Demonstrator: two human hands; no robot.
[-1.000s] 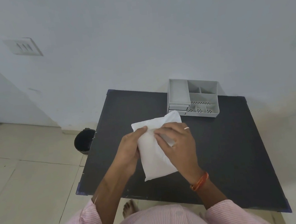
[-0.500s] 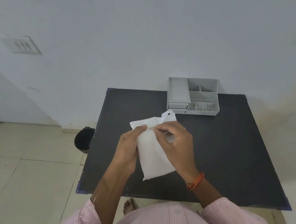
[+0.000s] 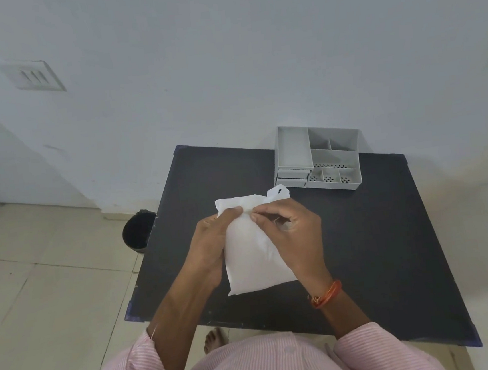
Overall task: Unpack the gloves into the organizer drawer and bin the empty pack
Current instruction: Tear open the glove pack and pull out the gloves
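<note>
A white plastic glove pack point(image 3: 251, 258) is held above the middle of the black table point(image 3: 377, 246). My left hand point(image 3: 209, 244) grips its left side near the top, thumb pinching the upper edge. My right hand point(image 3: 292, 234) pinches the top edge beside the left thumb, covering the pack's right side. The pack's hang tab sticks up behind my right fingers. A grey organizer point(image 3: 319, 156) with several open compartments and small drawers at its front left stands at the table's far edge. The gloves themselves are hidden inside the pack.
A black bin point(image 3: 138, 230) stands on the tiled floor just left of the table. A white wall rises behind the table, with a switch plate point(image 3: 32, 76) at upper left. My bare foot point(image 3: 215, 338) shows under the table's near edge.
My right fingers have slid left along the pack's top edge toward my left thumb, and the hang tab now shows. The pack stays in place between both hands.
</note>
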